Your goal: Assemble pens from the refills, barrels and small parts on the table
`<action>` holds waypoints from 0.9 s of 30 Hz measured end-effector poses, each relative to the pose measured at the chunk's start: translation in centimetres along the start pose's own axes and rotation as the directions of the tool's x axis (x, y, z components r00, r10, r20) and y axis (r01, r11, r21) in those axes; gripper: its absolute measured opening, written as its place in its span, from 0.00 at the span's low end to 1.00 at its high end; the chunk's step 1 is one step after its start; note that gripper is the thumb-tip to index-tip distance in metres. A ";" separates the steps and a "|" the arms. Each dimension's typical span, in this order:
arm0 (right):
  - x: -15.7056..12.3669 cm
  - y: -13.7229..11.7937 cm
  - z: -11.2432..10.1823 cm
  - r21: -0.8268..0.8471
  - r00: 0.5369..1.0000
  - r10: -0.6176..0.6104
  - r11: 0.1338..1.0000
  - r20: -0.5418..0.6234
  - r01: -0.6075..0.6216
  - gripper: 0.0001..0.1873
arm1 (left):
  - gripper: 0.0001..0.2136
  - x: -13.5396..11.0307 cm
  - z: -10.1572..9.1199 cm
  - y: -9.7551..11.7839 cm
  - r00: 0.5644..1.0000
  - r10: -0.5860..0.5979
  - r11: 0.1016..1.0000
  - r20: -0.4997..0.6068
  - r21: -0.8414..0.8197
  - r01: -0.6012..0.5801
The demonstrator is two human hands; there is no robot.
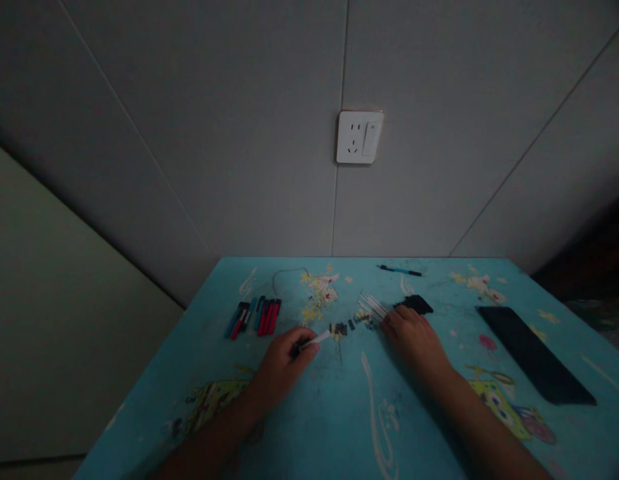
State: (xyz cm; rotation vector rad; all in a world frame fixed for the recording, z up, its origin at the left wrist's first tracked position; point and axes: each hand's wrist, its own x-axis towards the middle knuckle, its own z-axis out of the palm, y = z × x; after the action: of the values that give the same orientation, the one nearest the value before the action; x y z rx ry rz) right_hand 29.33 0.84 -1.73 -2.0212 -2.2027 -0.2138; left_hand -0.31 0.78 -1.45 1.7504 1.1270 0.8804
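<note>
My left hand (289, 353) is closed round a slim white piece (317, 339), which points right from between thumb and forefinger. Something dark shows inside that same grip, partly hidden by the fingers. On the right, my right hand (411, 331) has its fingertips closed at the near ends of a bundle of thin white sticks (372, 307), which look like pen refills. Small dark pieces (341, 329) and some tiny yellowish bits (362, 316) lie between the hands. Just behind the right hand is a black pile (418, 304) whose parts I cannot make out.
Red tubes (268, 317) and blue tubes (253, 315) with dark ends lie at the left. A blue and black pen (400, 270) rests near the back edge. A long dark flat panel (534, 353) lies at the right. Behind the blue patterned table (334, 413), the wall carries a white socket (359, 137).
</note>
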 end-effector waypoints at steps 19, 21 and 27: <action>-1.1 -2.5 -2.3 0.593 0.915 -0.276 0.698 -0.295 0.402 0.11 | 0.08 0.3 -0.5 -0.3 0.997 0.022 1.000 -0.069 0.000 -0.022; -1.2 -2.9 -2.4 0.587 0.906 -0.298 0.691 -0.301 0.422 0.11 | 0.07 0.2 -0.5 -0.2 0.998 0.025 1.000 -0.064 0.005 -0.025; -1.1 -2.7 -2.1 0.528 0.904 -0.338 0.733 -0.263 0.428 0.13 | 0.07 0.2 -0.5 -0.1 0.998 0.049 0.999 -0.035 0.008 -0.049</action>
State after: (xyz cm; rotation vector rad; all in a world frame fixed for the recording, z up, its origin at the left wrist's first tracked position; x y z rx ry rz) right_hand 26.75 -0.90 0.05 -1.1781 -2.2059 0.2367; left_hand -0.75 1.13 -1.35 1.7812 1.1154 0.9409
